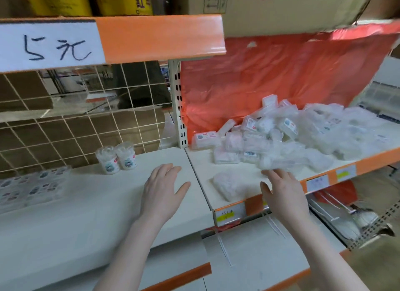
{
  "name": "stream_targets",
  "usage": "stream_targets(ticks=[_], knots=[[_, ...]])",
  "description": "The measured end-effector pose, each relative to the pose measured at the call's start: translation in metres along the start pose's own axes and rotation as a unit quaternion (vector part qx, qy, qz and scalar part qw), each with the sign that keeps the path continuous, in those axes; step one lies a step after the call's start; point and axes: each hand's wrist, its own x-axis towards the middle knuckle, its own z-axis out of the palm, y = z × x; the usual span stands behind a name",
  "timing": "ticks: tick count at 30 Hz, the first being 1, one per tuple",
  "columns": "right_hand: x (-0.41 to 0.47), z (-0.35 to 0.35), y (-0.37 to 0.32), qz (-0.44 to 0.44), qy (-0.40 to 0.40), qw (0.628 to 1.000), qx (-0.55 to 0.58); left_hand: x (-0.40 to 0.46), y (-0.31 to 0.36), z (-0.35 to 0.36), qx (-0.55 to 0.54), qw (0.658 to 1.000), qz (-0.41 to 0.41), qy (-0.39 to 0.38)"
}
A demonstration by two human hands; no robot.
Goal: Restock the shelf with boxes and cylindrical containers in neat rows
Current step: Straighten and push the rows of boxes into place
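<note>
Fingers [171,168] of both hands spread, holding nothing, above shelf [121,195]; two cylindrical containers [116,157] upright, touching, filled white; clear boxes [281,134] heaped

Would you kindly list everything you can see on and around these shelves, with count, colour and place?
Cylindrical containers: two, clear with white contents, upright side by side on the left shelf.
Flat boxes: several, clear, lying in a row at far left of that shelf.
Heap of small boxes: many, clear and white, piled loosely on the right shelf.
Lone packet: one, clear, near the right shelf's front edge.
Red plastic sheet: one, behind the heap.
Price sign: one, white, handwritten, on the upper orange rail.
Cardboard carton: one, brown, on top.
Left hand: open, over the left shelf.
Right hand: open, by the heap.
</note>
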Motion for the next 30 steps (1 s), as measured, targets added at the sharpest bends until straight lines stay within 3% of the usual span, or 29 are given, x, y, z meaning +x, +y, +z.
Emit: stream_targets(ticks=[8,15,23,30], knots=[[0.071,0.013,0.082,-0.056,0.04,0.997,0.035,0.061,0.07,0.044,0.005,0.999,-0.032,0.038],[0.123,0.036,0.114,-0.118,0.013,0.989,0.091,0.104,0.092,0.062,0.053,0.995,-0.076,0.036],[0.131,0.061,0.114,-0.111,-0.025,0.986,0.118,0.139,0.081,0.07,0.098,0.991,-0.081,-0.033],[0.136,0.068,0.11,-0.089,-0.03,0.989,0.116,0.185,0.066,0.074,0.125,0.985,-0.036,-0.117]])
